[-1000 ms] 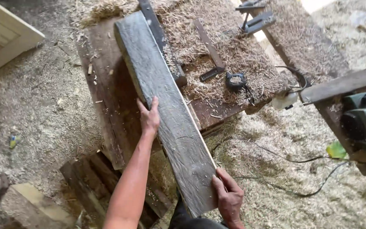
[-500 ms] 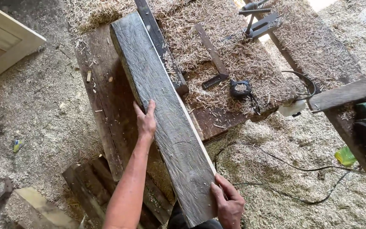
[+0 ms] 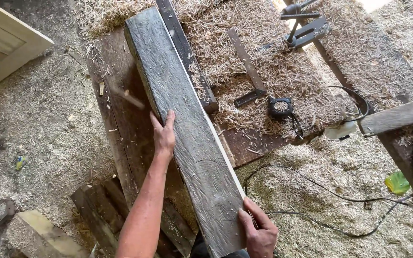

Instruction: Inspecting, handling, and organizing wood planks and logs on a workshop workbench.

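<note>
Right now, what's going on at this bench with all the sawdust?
A person is handling a long, weathered grey plank that lies slanted across a wooden workbench covered in shavings. The left hand grips the plank's left edge about midway, and the right hand holds its near end. On the bench beside the plank lie a try square and a tape measure, with a clamp farther back. A black cable trails over the shavings-covered floor.

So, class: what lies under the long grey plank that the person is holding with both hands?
Under the grey plank shows a dark wooden workbench, strewn with wood shavings. The left hand and right hand grip the plank's edges. Whatever lies directly beneath it is covered.
</note>
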